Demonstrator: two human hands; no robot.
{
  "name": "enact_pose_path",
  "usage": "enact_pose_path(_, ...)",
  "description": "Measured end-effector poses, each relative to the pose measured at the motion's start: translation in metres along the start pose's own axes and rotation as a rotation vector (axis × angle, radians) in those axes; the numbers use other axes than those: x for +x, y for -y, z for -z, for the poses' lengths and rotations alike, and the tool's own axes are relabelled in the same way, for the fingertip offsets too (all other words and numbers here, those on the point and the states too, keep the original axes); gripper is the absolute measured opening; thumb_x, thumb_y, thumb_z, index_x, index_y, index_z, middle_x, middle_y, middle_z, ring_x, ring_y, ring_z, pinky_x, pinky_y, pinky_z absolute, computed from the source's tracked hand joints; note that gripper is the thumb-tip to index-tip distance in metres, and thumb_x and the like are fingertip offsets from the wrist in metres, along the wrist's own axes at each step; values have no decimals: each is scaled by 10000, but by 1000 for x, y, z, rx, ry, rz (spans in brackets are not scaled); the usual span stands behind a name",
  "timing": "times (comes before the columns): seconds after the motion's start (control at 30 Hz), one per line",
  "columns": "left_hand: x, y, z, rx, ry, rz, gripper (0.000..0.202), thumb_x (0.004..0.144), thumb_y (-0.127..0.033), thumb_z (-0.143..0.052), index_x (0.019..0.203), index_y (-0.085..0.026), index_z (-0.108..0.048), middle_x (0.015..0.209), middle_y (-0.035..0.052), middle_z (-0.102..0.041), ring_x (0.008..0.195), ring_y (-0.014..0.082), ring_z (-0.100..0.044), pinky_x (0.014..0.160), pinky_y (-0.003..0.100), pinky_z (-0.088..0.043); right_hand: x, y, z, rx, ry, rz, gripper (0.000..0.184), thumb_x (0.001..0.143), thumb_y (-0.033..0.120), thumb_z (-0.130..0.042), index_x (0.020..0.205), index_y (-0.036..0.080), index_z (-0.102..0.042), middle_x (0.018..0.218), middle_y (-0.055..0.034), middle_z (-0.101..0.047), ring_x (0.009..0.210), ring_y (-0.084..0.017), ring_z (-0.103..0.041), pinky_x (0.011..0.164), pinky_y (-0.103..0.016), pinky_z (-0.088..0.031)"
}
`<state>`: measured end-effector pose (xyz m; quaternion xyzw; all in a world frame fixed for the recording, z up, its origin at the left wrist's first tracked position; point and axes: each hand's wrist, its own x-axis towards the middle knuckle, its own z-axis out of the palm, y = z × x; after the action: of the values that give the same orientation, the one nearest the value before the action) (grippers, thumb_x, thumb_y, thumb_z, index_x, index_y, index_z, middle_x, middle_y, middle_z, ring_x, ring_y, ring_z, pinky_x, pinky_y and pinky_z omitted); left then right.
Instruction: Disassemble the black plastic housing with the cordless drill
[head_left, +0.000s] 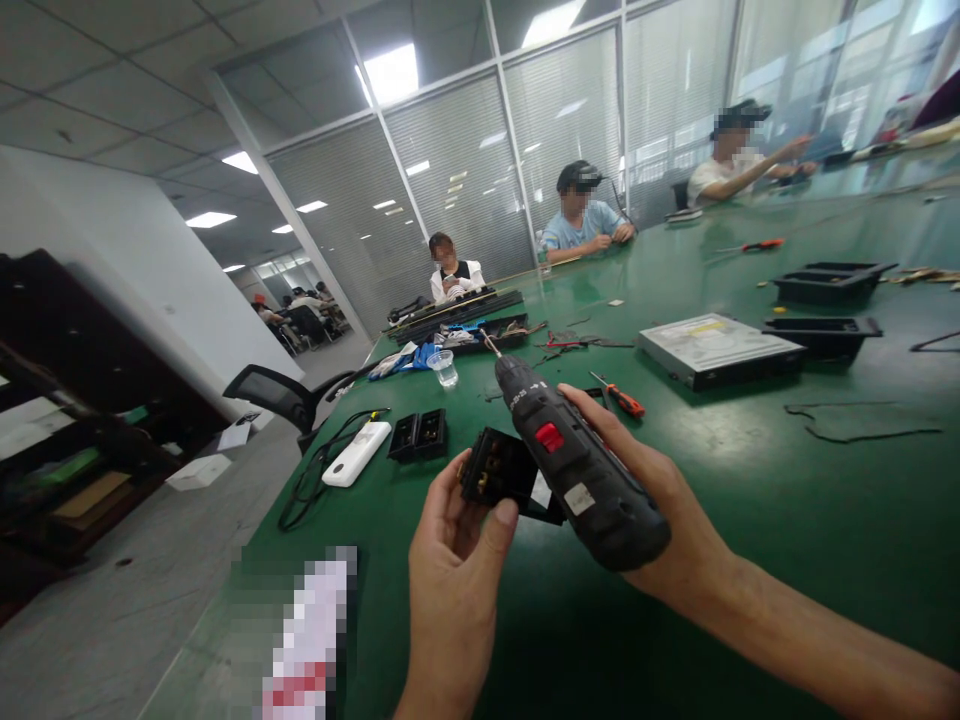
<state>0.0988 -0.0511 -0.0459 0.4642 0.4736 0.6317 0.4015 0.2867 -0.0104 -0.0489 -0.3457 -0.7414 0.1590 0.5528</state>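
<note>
Green worktop [750,520] carries an optical drive [716,348], black trays [829,282], an orange-handled screwdriver [621,398], a white power strip [357,453] and a plastic cup [444,368]. Right hand [652,500] wraps the body of a cordless drill [577,465], bit pointing away, clear of any screw. Left hand [457,560] pinches a small black plastic part [499,470], lifted just above the worktop beside the drill. Judged mid-way: part held loose, bit not yet engaged; its screws too small to tell.
</note>
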Motion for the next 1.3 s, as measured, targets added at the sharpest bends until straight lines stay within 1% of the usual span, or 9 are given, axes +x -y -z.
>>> enact_pose_path(0.17, 11, -2, 12, -5, -20, -71, 499, 881, -353, -736, 1348, -201, -645, 1379, 127, -670, 1308, 269, -614, 1090, 375, -482, 1, 0, 1, -37, -1, 2, 823, 862, 166, -615, 1622, 258, -316, 1487, -99, -620, 1273, -243, -667, 1028, -392, -570)
enact_pose_path(0.37, 43, 25, 35, 301, 64, -52, 341, 866, -255, -671, 1190, -159, -711, 1099, 100, -738, 997, 219, -673, 900, 332, -492, 4, -5, 5, -69, 7, -44, 882, 815, 163, -622, 1631, 260, -301, 1476, -105, -625, 1286, -277, -655, 1028, -443, -563)
enact_pose_path(0.53, 48, 51, 25, 693, 200, -134, 157, 884, -284, -648, 963, -173, -725, 935, 75, -714, 796, 207, -619, 738, 323, -442, 6, -9, 6, -86, 21, -52, 912, 790, 146, -620, 1635, 248, -294, 1486, -125, -614, 1306, -300, -641, 1044, -485, -551)
enact_pose_path(0.77, 40, 59, 0, 857, 377, -249, 238, 891, -196, -607, 1078, -236, -749, 1170, 134, -728, 1138, 322, -650, 957, 419, -460, 5, -8, 3, -111, 56, -41, 878, 813, 135, -605, 1630, 252, -305, 1508, -131, -598, 1346, -285, -616, 1063, -472, -546)
enact_pose_path(0.9, 43, 58, 10, 715, 343, -274, 232, 901, -168, -580, 1039, -237, -753, 1137, 134, -732, 1095, 304, -666, 935, 390, -478, 3, -7, 1, -116, 78, -48, 892, 804, 111, -597, 1628, 270, -296, 1504, -124, -604, 1344, -287, -618, 1058, -472, -553)
enact_pose_path(1.03, 50, 46, 30, 513, 84, -158, 143, 916, -270, -632, 925, -174, -738, 948, 113, -715, 898, 244, -641, 814, 331, -468, 0, -7, -3, -122, 104, -80, 839, 841, 127, -582, 1620, 283, -313, 1464, -117, -637, 1299, -301, -652, 1020, -496, -574)
enact_pose_path(1.1, 54, 36, 36, 283, -60, -63, 242, 908, -394, -689, 947, -156, -716, 825, 55, -669, 775, 186, -592, 741, 291, -455, -2, -6, -4, -117, 119, -82, 822, 850, 142, -582, 1617, 283, -321, 1473, -112, -630, 1301, -300, -651, 1028, -504, -569)
enact_pose_path(1.2, 56, 19, 31, -159, -181, -36, 320, 849, -434, -780, 962, -153, -679, 807, 2, -626, 748, 125, -572, 743, 249, -469, -4, -4, -6, -107, 128, -69, 835, 848, 147, -583, 1622, 288, -304, 1500, -102, -609, 1324, -279, -635, 1059, -487, -555)
enact_pose_path(1.3, 51, 5, 15, -432, -191, 14, 304, 792, -343, -848, 934, -145, -667, 861, 4, -643, 788, 105, -619, 789, 236, -498, -6, -2, -8, -109, 138, -49, 850, 850, 131, -565, 1632, 302, -278, 1524, -94, -589, 1359, -267, -607, 1082, -482, -542)
